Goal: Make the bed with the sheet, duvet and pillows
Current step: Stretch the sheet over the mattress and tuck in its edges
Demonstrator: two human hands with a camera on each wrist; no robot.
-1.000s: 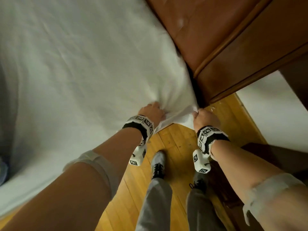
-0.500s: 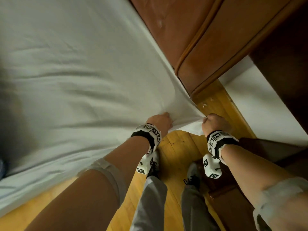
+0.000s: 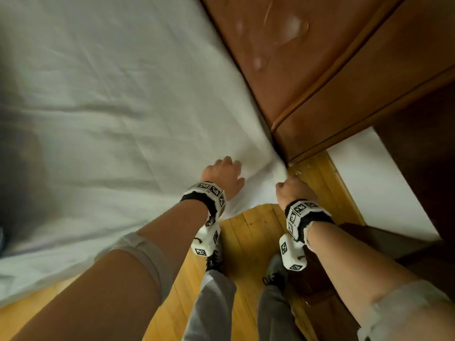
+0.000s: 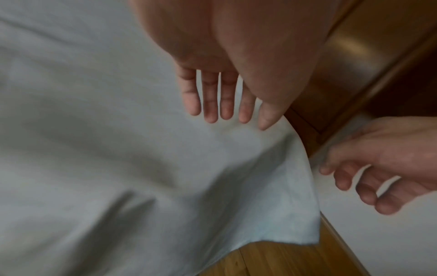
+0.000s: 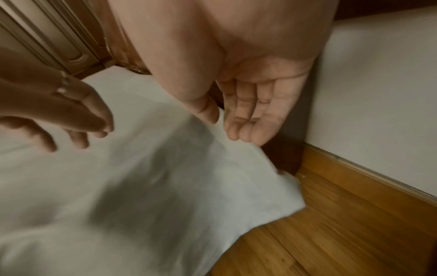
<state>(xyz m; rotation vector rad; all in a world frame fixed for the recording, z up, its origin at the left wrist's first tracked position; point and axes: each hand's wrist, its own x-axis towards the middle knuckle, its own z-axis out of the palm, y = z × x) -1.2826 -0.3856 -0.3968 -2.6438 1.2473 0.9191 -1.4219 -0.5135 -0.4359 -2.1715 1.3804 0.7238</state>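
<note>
Both hands have let go since half a second ago, when each was bunched round the sheet's corner and pulling it taut; now the white sheet (image 3: 118, 99) lies spread across the bed, its corner (image 4: 300, 220) hanging loose over the mattress edge above the wooden floor (image 3: 248, 232), close against the brown headboard (image 3: 278, 70). Duvet and pillows are nowhere in view.

The left hand (image 4: 220, 89) hovers over the cloth with its fingers (image 4: 211, 104) straight and slightly apart, palm down — probably poised to smooth or press the corner flat, though the blur leaves it unclear whether the fingertips touch the fabric. The right hand (image 5: 250, 104) is empty as well, palm showing and fingers (image 5: 243, 119) loosely extended, just beside the corner's edge near the gap where the bed meets the headboard. My reading is that it sits there because the loose corner needs tucking down into that gap, and the hand is placed to gather it again.

Outward from the bed: a pale wall (image 3: 374, 183) with a wooden skirting board runs beside the floor, and the person's grey trousers and dark shoes stand close to the bed's corner.

No brand or readable writing appears — the only markings are black-and-white square tracking patterns on the wrist bands (image 3: 211, 193) and their camera blocks
</note>
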